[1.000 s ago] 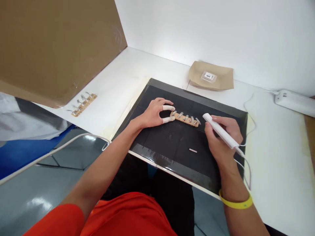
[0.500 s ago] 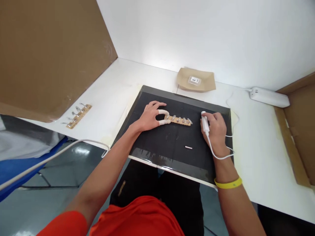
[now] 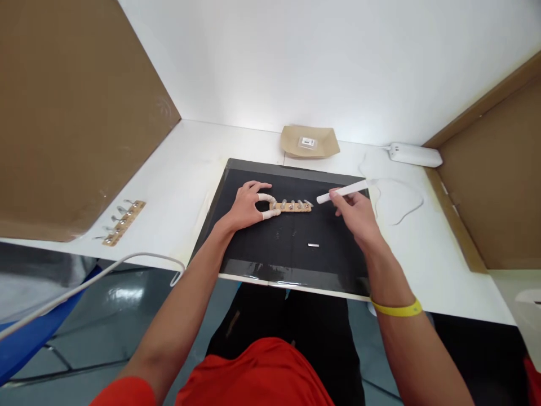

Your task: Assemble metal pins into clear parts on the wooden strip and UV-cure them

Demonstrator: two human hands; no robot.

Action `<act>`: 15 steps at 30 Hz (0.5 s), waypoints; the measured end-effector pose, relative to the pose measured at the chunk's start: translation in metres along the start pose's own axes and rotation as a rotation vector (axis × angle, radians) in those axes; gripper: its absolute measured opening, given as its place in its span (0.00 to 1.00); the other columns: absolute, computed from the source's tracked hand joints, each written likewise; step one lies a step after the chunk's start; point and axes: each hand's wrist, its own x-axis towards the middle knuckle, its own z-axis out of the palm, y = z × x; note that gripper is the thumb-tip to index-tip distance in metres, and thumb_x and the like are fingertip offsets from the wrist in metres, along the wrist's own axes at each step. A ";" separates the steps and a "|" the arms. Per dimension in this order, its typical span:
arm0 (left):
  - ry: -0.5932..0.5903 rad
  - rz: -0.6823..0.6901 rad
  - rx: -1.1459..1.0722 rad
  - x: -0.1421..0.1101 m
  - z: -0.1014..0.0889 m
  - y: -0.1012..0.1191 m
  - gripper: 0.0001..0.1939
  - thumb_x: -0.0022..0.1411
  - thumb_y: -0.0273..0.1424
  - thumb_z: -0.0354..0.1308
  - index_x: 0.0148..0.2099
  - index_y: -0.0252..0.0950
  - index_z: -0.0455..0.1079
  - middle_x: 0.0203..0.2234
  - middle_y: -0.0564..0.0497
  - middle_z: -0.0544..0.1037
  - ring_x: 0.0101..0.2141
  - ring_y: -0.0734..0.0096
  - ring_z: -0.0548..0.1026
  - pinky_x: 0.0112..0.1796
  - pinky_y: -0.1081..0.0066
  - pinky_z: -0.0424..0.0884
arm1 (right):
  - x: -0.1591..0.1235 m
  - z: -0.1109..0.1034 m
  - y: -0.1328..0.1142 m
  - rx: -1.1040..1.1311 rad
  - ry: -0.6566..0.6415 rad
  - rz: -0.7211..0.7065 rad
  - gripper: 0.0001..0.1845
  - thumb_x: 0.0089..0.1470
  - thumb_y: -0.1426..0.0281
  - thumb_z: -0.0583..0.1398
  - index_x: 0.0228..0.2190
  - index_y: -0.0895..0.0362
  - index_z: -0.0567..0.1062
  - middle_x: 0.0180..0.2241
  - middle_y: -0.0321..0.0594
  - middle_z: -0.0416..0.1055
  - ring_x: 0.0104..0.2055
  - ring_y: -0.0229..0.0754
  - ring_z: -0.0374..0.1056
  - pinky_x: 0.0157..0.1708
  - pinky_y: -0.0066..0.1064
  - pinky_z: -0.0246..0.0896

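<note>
On the black mat (image 3: 270,254), a narrow wooden strip (image 3: 291,211) carries a row of small metal pieces with clear tube-like tips. My left hand (image 3: 244,210) pinches the strip's left end between thumb and forefinger, both in white finger covers; its other fingers stretch forward. My right hand (image 3: 358,219) is closed around a white corded wand (image 3: 347,190). That wand slants nearly level, its rounded end pointing left, just off the strip's right end. Below the strip lies a small silvery piece (image 3: 313,245).
A similar strip with metal pieces (image 3: 122,224) lies on the white table at left. Behind the mat sits a brown paper tray (image 3: 289,141) holding a small labelled clear box (image 3: 307,143). A white power block (image 3: 414,154) stands back right. Cardboard panels flank both sides.
My right hand has turned the wand from roughly upright to nearly level, its rounded end now nearer the strip. My left hand still pinches the strip. The camera view has shifted.
</note>
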 end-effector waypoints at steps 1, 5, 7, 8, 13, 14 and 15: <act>0.003 0.001 0.006 0.000 0.001 0.000 0.10 0.60 0.41 0.70 0.41 0.43 0.81 0.62 0.48 0.74 0.64 0.47 0.64 0.62 0.43 0.60 | 0.001 -0.004 -0.005 0.036 -0.055 0.041 0.25 0.61 0.52 0.58 0.44 0.61 0.79 0.35 0.47 0.78 0.28 0.40 0.67 0.27 0.32 0.66; 0.015 0.005 0.016 0.000 0.003 -0.002 0.10 0.60 0.40 0.70 0.42 0.43 0.81 0.61 0.47 0.75 0.63 0.46 0.65 0.62 0.43 0.61 | 0.007 -0.023 -0.021 0.090 -0.263 0.176 0.20 0.60 0.56 0.58 0.38 0.61 0.79 0.31 0.48 0.79 0.21 0.35 0.60 0.17 0.28 0.54; 0.017 0.011 0.017 0.001 0.003 -0.003 0.10 0.60 0.40 0.70 0.42 0.43 0.81 0.61 0.48 0.75 0.62 0.46 0.65 0.61 0.43 0.61 | 0.008 -0.033 -0.023 0.053 -0.312 0.231 0.19 0.59 0.57 0.59 0.35 0.61 0.79 0.27 0.47 0.77 0.19 0.34 0.55 0.16 0.28 0.48; 0.017 0.014 0.017 0.001 0.004 -0.003 0.10 0.60 0.40 0.70 0.41 0.43 0.81 0.61 0.48 0.75 0.62 0.46 0.65 0.61 0.43 0.61 | 0.009 -0.039 -0.022 0.021 -0.330 0.252 0.18 0.58 0.58 0.60 0.33 0.61 0.79 0.25 0.46 0.76 0.18 0.33 0.54 0.15 0.28 0.47; 0.022 0.026 0.019 0.001 0.005 -0.004 0.10 0.62 0.42 0.68 0.42 0.44 0.81 0.62 0.47 0.75 0.62 0.45 0.65 0.60 0.42 0.62 | 0.002 -0.067 -0.008 -0.254 -0.340 0.285 0.19 0.59 0.60 0.58 0.23 0.58 0.78 0.23 0.44 0.76 0.21 0.37 0.58 0.20 0.31 0.53; 0.022 0.028 0.019 0.001 0.005 -0.004 0.10 0.62 0.42 0.67 0.42 0.44 0.81 0.62 0.47 0.75 0.62 0.45 0.65 0.60 0.41 0.62 | -0.001 -0.070 -0.006 -0.330 -0.323 0.281 0.19 0.59 0.61 0.57 0.22 0.57 0.78 0.24 0.44 0.77 0.22 0.39 0.61 0.23 0.32 0.56; 0.023 0.031 0.019 0.001 0.005 -0.004 0.11 0.62 0.42 0.67 0.43 0.44 0.81 0.62 0.47 0.75 0.62 0.45 0.65 0.60 0.41 0.62 | -0.005 -0.073 -0.004 -0.408 -0.309 0.274 0.18 0.58 0.63 0.57 0.21 0.57 0.77 0.24 0.44 0.78 0.24 0.40 0.64 0.26 0.32 0.58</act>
